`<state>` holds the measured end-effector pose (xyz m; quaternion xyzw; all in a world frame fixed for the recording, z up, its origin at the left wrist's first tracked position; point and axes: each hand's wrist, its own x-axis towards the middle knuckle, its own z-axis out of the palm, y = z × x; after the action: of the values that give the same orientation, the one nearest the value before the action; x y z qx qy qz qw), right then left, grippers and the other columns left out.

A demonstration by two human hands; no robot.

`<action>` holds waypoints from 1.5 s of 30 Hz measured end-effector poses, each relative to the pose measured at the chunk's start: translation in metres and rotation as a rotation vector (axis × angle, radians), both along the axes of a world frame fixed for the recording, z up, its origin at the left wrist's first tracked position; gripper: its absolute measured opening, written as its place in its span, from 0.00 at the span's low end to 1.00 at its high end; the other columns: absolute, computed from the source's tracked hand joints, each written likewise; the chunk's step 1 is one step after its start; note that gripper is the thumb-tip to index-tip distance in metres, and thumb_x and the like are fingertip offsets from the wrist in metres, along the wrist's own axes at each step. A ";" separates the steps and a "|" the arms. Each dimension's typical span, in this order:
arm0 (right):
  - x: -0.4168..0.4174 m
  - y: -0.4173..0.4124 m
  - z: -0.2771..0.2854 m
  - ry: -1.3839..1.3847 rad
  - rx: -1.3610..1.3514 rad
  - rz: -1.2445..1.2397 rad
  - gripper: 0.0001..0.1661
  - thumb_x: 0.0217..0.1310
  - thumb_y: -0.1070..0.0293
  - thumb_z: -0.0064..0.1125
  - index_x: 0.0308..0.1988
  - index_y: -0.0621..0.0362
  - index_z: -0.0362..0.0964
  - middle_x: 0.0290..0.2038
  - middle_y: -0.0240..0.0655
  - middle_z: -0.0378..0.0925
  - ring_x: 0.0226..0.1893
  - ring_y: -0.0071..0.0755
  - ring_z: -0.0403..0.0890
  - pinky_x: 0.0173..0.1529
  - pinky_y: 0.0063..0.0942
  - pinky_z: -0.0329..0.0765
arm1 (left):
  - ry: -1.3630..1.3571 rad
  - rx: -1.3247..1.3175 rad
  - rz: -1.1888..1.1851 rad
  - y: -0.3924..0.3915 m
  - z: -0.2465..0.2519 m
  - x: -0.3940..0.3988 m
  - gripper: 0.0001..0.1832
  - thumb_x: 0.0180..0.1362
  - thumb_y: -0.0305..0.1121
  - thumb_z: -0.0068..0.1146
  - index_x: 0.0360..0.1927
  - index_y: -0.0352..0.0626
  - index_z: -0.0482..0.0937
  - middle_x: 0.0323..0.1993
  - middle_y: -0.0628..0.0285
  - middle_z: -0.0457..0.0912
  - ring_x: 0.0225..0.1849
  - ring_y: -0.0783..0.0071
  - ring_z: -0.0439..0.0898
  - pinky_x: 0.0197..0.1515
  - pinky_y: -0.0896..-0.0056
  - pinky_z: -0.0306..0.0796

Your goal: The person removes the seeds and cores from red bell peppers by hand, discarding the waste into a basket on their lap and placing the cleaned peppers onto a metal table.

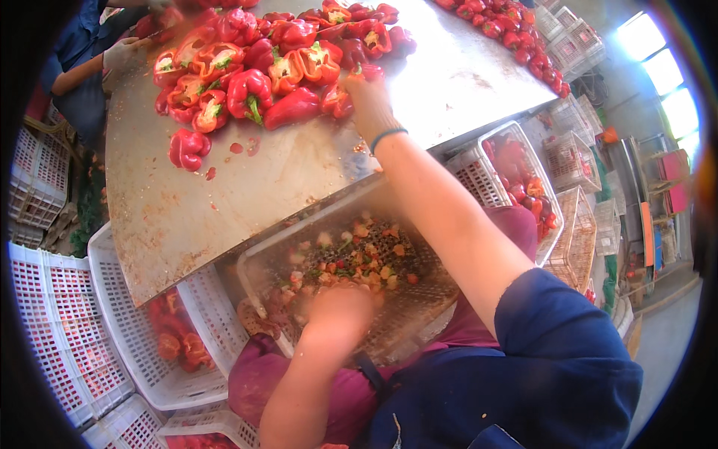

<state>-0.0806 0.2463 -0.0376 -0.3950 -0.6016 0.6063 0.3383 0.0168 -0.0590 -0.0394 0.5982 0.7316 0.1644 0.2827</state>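
Observation:
A heap of red bell peppers point(247, 92), some whole and some cut in half with pale cores showing, lies on the metal table point(269, 163). My right hand point(367, 104), in what looks like a knit glove with a blue-green cuff, touches peppers at the heap's right side; its finger closure is hidden. My left hand point(342, 308) is blurred and hangs over a crate point(404, 320) between my knees. Pepper cores and seeds point(359, 258) lie in that crate. I cannot tell whether the left hand holds anything.
White plastic crates with peppers stand at my left point(129, 348) and right point(493, 174). Across the table's left corner, a co-worker's gloved hand point(120, 53) is near the heap. More red peppers point(505, 33) lie along the far right edge.

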 end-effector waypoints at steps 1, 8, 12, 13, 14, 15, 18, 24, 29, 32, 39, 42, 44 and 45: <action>-0.021 -0.003 -0.003 -0.138 0.049 0.059 0.30 0.46 0.70 0.64 0.51 0.65 0.67 0.44 0.45 0.78 0.45 0.42 0.79 0.47 0.34 0.75 | 0.008 -0.028 0.057 -0.012 0.010 -0.001 0.08 0.54 0.34 0.55 0.32 0.43 0.81 0.28 0.56 0.82 0.32 0.57 0.82 0.36 0.57 0.74; -0.009 0.019 -0.044 -0.387 0.593 -0.050 0.30 0.59 0.72 0.54 0.62 0.57 0.63 0.57 0.55 0.71 0.57 0.54 0.75 0.58 0.38 0.75 | -0.021 -0.073 0.072 0.013 0.016 -0.010 0.07 0.54 0.34 0.56 0.32 0.44 0.81 0.25 0.55 0.81 0.32 0.57 0.82 0.38 0.58 0.75; 0.016 -0.002 -0.038 -0.192 0.394 0.033 0.37 0.53 0.86 0.49 0.64 0.56 0.63 0.49 0.45 0.76 0.49 0.35 0.79 0.47 0.29 0.79 | 0.000 -0.044 0.180 0.007 0.001 -0.016 0.11 0.57 0.35 0.54 0.40 0.43 0.79 0.31 0.53 0.82 0.37 0.55 0.82 0.42 0.58 0.76; 0.021 0.001 -0.041 -0.050 0.253 0.059 0.38 0.52 0.87 0.48 0.65 0.55 0.62 0.48 0.44 0.75 0.48 0.35 0.79 0.45 0.28 0.80 | 0.030 -0.033 0.194 0.010 0.007 -0.018 0.12 0.58 0.36 0.54 0.42 0.43 0.79 0.34 0.52 0.83 0.39 0.54 0.83 0.44 0.58 0.76; 0.025 0.003 -0.043 0.093 0.111 0.085 0.39 0.51 0.88 0.47 0.65 0.55 0.62 0.48 0.43 0.75 0.47 0.35 0.79 0.44 0.28 0.80 | 0.084 -0.036 0.189 0.013 0.016 -0.022 0.13 0.59 0.36 0.53 0.45 0.43 0.78 0.37 0.51 0.83 0.40 0.54 0.83 0.45 0.57 0.76; 0.031 0.005 -0.042 0.234 -0.026 0.108 0.41 0.50 0.90 0.47 0.65 0.54 0.62 0.47 0.43 0.75 0.47 0.35 0.79 0.42 0.27 0.80 | 0.137 -0.035 0.183 0.019 0.028 -0.026 0.15 0.60 0.37 0.53 0.48 0.43 0.77 0.40 0.51 0.83 0.42 0.54 0.83 0.46 0.57 0.76; 0.046 -0.001 -0.024 0.301 -0.175 0.156 0.41 0.49 0.92 0.46 0.64 0.56 0.63 0.47 0.40 0.73 0.43 0.34 0.79 0.41 0.27 0.80 | 0.077 0.184 0.403 0.025 0.027 -0.035 0.17 0.60 0.33 0.55 0.52 0.43 0.77 0.44 0.54 0.83 0.45 0.56 0.82 0.48 0.58 0.75; 0.074 -0.031 0.005 0.109 0.105 0.491 0.40 0.49 0.91 0.46 0.64 0.56 0.62 0.47 0.40 0.74 0.40 0.31 0.79 0.43 0.26 0.80 | -0.022 0.626 0.704 0.027 0.024 -0.054 0.24 0.59 0.22 0.55 0.60 0.46 0.75 0.50 0.56 0.82 0.46 0.60 0.82 0.50 0.64 0.75; 0.109 -0.105 0.059 -0.101 0.029 0.683 0.37 0.55 0.83 0.51 0.66 0.60 0.59 0.48 0.43 0.77 0.45 0.31 0.79 0.47 0.26 0.78 | 0.305 0.783 0.640 0.031 0.043 -0.055 0.30 0.58 0.18 0.54 0.65 0.49 0.71 0.61 0.56 0.73 0.53 0.59 0.79 0.53 0.64 0.74; 0.125 -0.133 0.076 -0.274 0.208 0.832 0.34 0.58 0.78 0.53 0.64 0.61 0.59 0.50 0.48 0.79 0.51 0.37 0.79 0.50 0.31 0.76 | 0.212 0.637 0.563 0.031 0.045 -0.047 0.29 0.60 0.22 0.56 0.66 0.48 0.70 0.62 0.54 0.71 0.57 0.53 0.76 0.55 0.60 0.73; 0.133 -0.133 0.062 -0.380 0.552 1.013 0.26 0.58 0.75 0.50 0.59 0.60 0.64 0.50 0.50 0.78 0.51 0.47 0.79 0.52 0.35 0.75 | 0.064 0.685 0.533 0.020 0.038 -0.053 0.20 0.59 0.21 0.55 0.56 0.36 0.74 0.52 0.48 0.77 0.50 0.49 0.79 0.53 0.59 0.75; 0.137 -0.136 0.076 -0.410 0.365 1.089 0.29 0.59 0.80 0.53 0.60 0.64 0.63 0.52 0.44 0.75 0.46 0.32 0.79 0.55 0.27 0.75 | -0.006 0.642 0.538 0.014 0.043 -0.052 0.18 0.58 0.21 0.56 0.53 0.35 0.76 0.52 0.48 0.78 0.50 0.50 0.80 0.53 0.60 0.75; 0.139 -0.136 0.077 -0.422 0.402 1.109 0.28 0.58 0.77 0.50 0.60 0.62 0.64 0.50 0.49 0.77 0.49 0.44 0.79 0.53 0.34 0.75 | 0.121 0.640 0.570 0.009 0.039 -0.054 0.17 0.58 0.22 0.57 0.53 0.36 0.77 0.53 0.48 0.78 0.51 0.52 0.80 0.53 0.61 0.75; 0.142 -0.136 0.078 -0.429 0.421 1.115 0.28 0.58 0.76 0.49 0.60 0.60 0.64 0.49 0.51 0.78 0.51 0.50 0.79 0.51 0.37 0.75 | 0.253 0.662 0.596 0.004 0.032 -0.058 0.17 0.58 0.23 0.57 0.53 0.36 0.77 0.54 0.49 0.78 0.51 0.53 0.80 0.53 0.62 0.75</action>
<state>0.0609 0.1107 0.0405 -0.0599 -0.8779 0.4672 -0.0863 -0.0416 -0.0549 -0.0074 0.4353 0.8085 0.3890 -0.0746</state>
